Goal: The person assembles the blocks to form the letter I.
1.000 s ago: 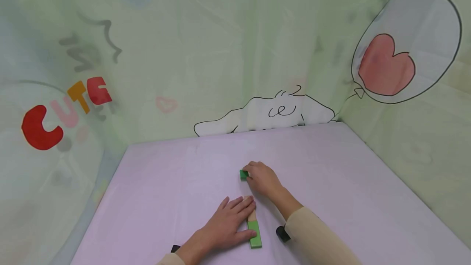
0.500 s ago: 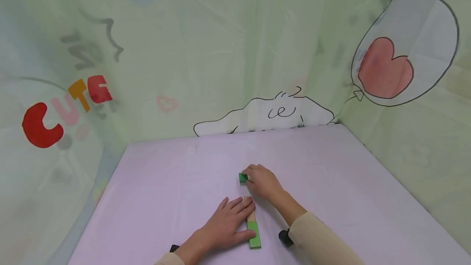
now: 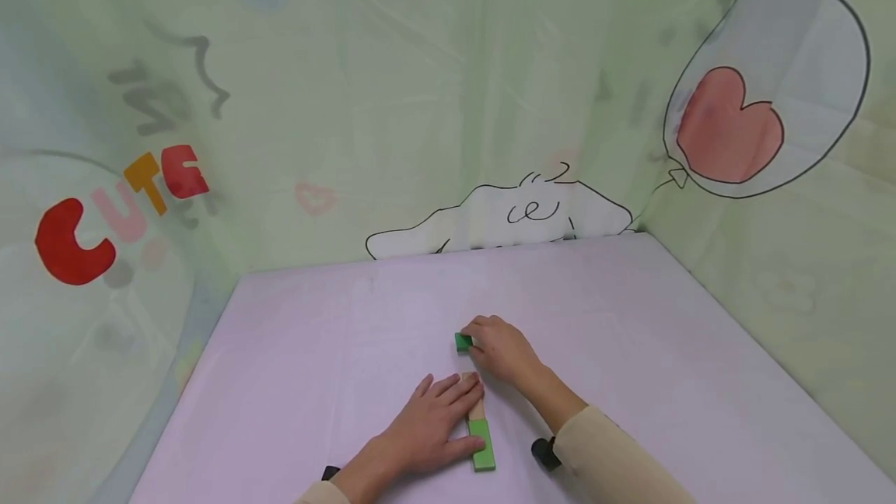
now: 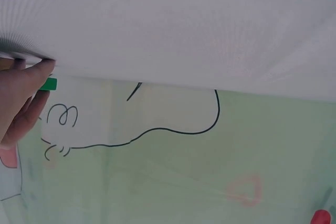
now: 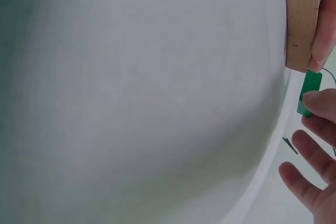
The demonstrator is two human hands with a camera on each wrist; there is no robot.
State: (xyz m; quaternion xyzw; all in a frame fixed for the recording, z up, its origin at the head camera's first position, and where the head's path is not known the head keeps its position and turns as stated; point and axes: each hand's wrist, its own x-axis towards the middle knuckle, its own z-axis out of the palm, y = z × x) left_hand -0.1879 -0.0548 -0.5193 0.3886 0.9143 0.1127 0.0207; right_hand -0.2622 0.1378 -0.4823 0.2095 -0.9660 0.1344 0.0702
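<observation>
Your left hand [image 3: 428,426] lies flat, fingers straight and pressing down on the long wood-and-green bar [image 3: 481,434], whose green end pokes out past the thumb side. Keep that pressure even so the bar doesn't swivel. Just beyond those fingertips, your right hand [image 3: 500,348] curls its fingers round the small green block [image 3: 463,343], pinching it at the tips; the block sits ahead of the bar's far wooden end, a little apart. Bring it in low and square to that end, I'd say, and don't let go of the bar. The head view gives you the whole layout on the pink table [image 3: 315,348]. The right wrist view adds the close gap between bar end [image 5: 301,22] and block [image 5: 308,93]. The left wrist view shows only a green sliver [image 4: 48,84] past a fingertip.
</observation>
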